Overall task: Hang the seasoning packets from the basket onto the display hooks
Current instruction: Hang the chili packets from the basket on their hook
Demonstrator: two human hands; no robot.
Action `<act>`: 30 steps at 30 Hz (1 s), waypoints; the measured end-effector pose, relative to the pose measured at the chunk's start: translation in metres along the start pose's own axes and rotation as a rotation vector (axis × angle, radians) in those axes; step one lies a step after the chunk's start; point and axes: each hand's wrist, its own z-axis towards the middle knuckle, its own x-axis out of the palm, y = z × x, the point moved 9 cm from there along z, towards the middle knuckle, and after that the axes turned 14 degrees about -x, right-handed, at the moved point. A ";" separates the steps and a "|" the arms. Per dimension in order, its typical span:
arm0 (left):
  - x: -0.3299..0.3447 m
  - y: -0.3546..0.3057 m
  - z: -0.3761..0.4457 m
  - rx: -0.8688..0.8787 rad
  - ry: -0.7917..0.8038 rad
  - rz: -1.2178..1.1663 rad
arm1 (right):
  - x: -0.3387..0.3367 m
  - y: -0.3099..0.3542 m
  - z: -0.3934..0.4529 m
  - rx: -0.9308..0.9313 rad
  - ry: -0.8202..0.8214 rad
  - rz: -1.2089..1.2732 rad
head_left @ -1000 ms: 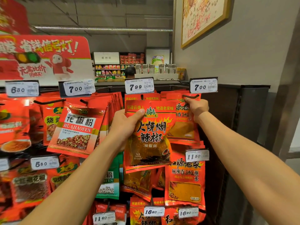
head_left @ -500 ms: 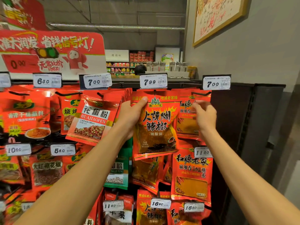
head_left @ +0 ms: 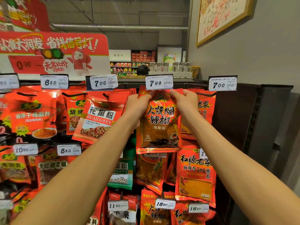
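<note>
- My two hands hold one red chilli packet (head_left: 159,122) by its top corners: my left hand (head_left: 138,108) pinches the left corner, my right hand (head_left: 185,103) the right.
- The packet's top edge sits just under the 7.99 price tag (head_left: 159,82), in the top row of the display.
- That row shows five price tags; the 7.00 tag (head_left: 222,83) is at the right end.
- A huajiao powder packet (head_left: 99,120) hangs tilted just to the left.
</note>
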 end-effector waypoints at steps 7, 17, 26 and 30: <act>0.001 0.017 0.012 -0.041 0.028 -0.021 | -0.008 -0.015 -0.002 0.027 -0.082 -0.006; 0.003 0.016 0.056 -0.010 -0.107 0.028 | 0.012 -0.071 0.038 0.158 -0.084 -0.092; 0.013 0.021 0.101 -0.051 -0.316 0.193 | 0.004 -0.098 0.088 0.167 -0.124 -0.295; 0.009 0.020 0.084 0.002 -0.317 0.312 | -0.017 -0.108 0.080 0.152 -0.135 -0.315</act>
